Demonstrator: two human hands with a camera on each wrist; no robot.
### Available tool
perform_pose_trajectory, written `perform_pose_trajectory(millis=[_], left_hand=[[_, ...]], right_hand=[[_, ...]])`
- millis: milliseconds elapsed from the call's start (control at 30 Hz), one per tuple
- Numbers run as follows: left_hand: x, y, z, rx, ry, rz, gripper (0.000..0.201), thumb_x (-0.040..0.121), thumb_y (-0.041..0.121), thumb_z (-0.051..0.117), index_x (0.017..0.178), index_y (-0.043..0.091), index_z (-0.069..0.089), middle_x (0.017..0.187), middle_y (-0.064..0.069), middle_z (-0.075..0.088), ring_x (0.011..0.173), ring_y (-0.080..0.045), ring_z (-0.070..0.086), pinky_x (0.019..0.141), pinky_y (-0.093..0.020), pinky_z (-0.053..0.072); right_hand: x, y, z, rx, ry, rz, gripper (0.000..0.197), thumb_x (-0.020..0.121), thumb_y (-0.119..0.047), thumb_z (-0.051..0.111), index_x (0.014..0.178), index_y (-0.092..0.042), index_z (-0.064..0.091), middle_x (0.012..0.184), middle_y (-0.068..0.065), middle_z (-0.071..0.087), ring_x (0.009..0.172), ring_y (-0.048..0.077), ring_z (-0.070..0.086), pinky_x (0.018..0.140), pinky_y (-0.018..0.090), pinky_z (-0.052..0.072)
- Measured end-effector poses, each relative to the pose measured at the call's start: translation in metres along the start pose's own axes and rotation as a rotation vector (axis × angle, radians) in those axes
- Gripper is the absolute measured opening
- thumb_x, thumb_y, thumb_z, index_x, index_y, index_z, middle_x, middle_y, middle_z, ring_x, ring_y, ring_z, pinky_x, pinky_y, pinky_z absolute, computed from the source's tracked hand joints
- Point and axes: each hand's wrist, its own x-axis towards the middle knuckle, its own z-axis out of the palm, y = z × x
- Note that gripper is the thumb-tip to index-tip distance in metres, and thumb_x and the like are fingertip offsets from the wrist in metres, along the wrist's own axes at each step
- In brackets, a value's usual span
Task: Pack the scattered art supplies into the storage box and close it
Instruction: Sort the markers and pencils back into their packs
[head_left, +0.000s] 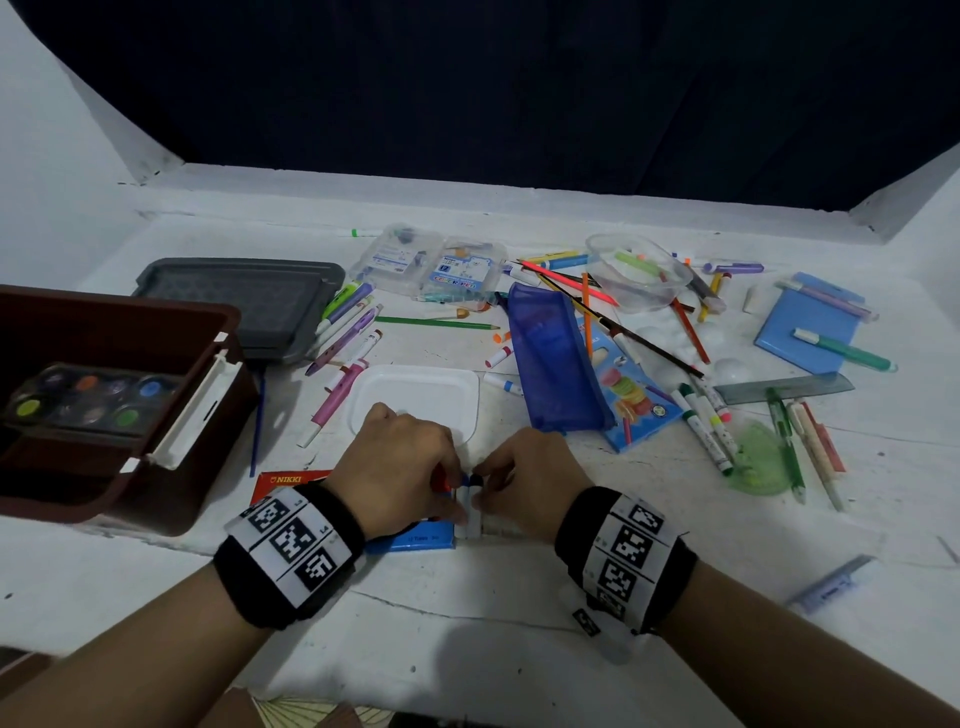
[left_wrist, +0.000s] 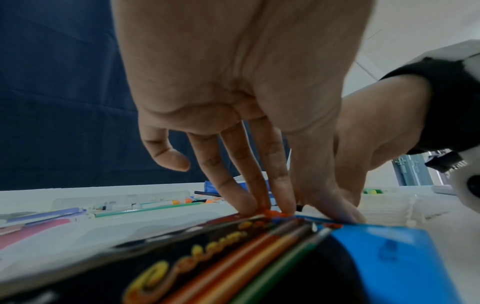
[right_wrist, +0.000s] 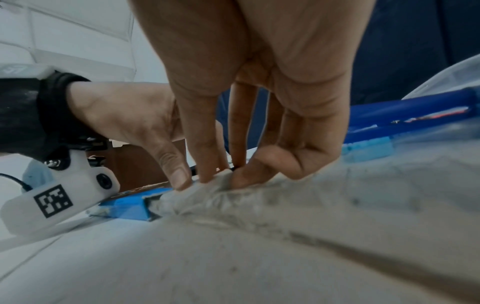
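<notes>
A flat colour box (head_left: 410, 540) with a red top and a blue side lies at the table's front edge. My left hand (head_left: 410, 467) pinches its open end (left_wrist: 272, 216), fingers on the printed top and thumb on the blue flap. My right hand (head_left: 524, 478) pinches the end of a white plastic insert (right_wrist: 207, 189) that sticks out of the box's blue mouth (right_wrist: 130, 205). White tubes with coloured caps (head_left: 470, 506) show between the two hands. The brown storage box (head_left: 208, 332) stands open at the left, with a watercolour palette (head_left: 88, 400) inside. Its grey lid (head_left: 249, 301) lies behind it.
Beyond my hands lie a white square lid (head_left: 415, 400) and a blue mesh pencil case (head_left: 550, 358). Markers and pencils are scattered around a clear tub (head_left: 639, 270), a clear marker case (head_left: 431, 270), a blue notebook (head_left: 810, 322), a ruler (head_left: 784, 387) and a green protractor (head_left: 763, 462).
</notes>
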Motion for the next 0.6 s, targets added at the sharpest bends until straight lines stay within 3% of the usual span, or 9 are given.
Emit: perform_pose_trajectory(millis=[133,267,333,400,600], left_hand=[[-0.005,-0.011,0.005,-0.177,0.011,0.014,0.046,0.069,0.062,0.078,0.107,0.036,0.07,0.105,0.016,0.068,0.097,-0.011,0.061,0.094,-0.04,0.046],[-0.018,-0.025,0.013,-0.22,-0.016,0.036,0.079,0.064,0.074,0.073,0.132,0.04,0.053,0.127,0.022,0.055,0.116,-0.005,0.049,0.102,-0.041,0.039],[-0.025,-0.029,0.016,-0.17,-0.042,0.028,0.084,0.063,0.077,0.072,0.136,0.042,0.047,0.13,0.024,0.046,0.119,-0.004,0.042,0.101,-0.039,0.033],[-0.031,-0.032,0.019,-0.182,-0.04,0.011,0.086,0.063,0.075,0.073,0.138,0.043,0.045,0.13,0.024,0.042,0.121,-0.003,0.04,0.1,-0.038,0.03],[-0.034,-0.035,0.021,-0.174,-0.04,0.014,0.085,0.067,0.072,0.074,0.141,0.043,0.043,0.129,0.024,0.045,0.122,-0.002,0.041,0.1,-0.038,0.029]], right_hand=[[-0.003,-0.001,0.004,-0.022,0.003,-0.007,0.03,0.074,-0.036,0.08,0.09,-0.012,0.074,0.086,0.002,0.069,0.081,0.017,0.063,0.082,0.032,0.053],[-0.003,-0.004,0.001,-0.135,-0.049,-0.028,0.022,0.082,-0.033,0.073,0.086,-0.012,0.071,0.079,-0.003,0.058,0.079,0.015,0.057,0.07,0.026,0.044],[-0.004,-0.006,0.004,-0.21,-0.058,-0.043,0.022,0.084,-0.036,0.068,0.085,-0.014,0.067,0.079,-0.003,0.052,0.079,0.014,0.052,0.071,0.027,0.042],[-0.004,-0.006,0.006,-0.227,-0.043,-0.055,0.024,0.085,-0.038,0.067,0.093,-0.016,0.069,0.088,-0.001,0.056,0.083,0.015,0.053,0.075,0.028,0.044],[-0.007,-0.007,0.005,-0.152,-0.021,-0.1,0.03,0.085,-0.043,0.069,0.102,-0.019,0.068,0.092,-0.004,0.052,0.085,0.011,0.047,0.074,0.024,0.035]])
